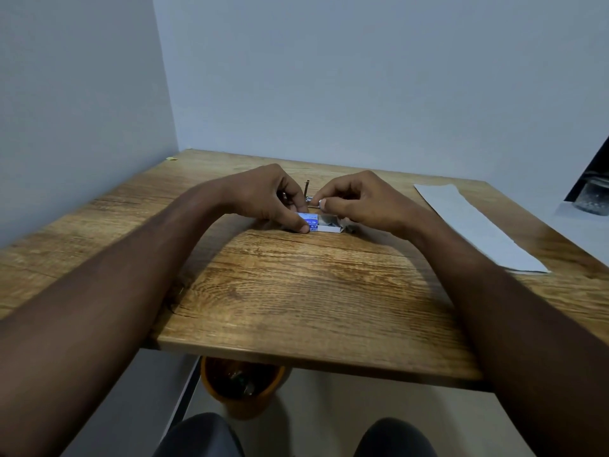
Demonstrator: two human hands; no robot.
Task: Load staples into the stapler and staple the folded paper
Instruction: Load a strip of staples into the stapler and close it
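Staple-fetch step: left hand (270, 196) pinches small blue-white cardboard staple box (314, 224) steady; right hand (357, 201) fingertips pinched together above its open end, contents unclear. Next, probably: lift a strip, seat it in the dark metal stapler (307, 192) behind.

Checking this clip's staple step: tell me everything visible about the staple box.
The staple box is a small, flat, white card box with blue print. It lies on the wooden table, its right end open with dark contents showing. The left hand pins its left part; the right hand works beside the open end.
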